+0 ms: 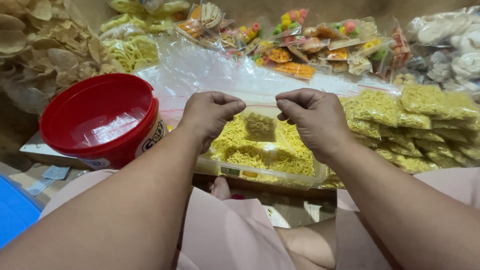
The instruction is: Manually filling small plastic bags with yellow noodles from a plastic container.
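A small clear zip bag (260, 125) with a clump of yellow noodle snack inside hangs between my two hands. My left hand (209, 116) pinches the bag's top edge at its left end, and my right hand (314, 119) pinches the same edge at its right end. The bag is held just above a clear plastic tub (260, 172) filled with loose yellow noodle snack.
A red bucket (100, 117) with clear bags inside stands at the left. Filled bags of yellow noodles (425, 125) pile up at the right. Colourful snack packs (300, 45), pale crackers (40, 50) and white crackers (455, 45) lie at the back. My knees are below.
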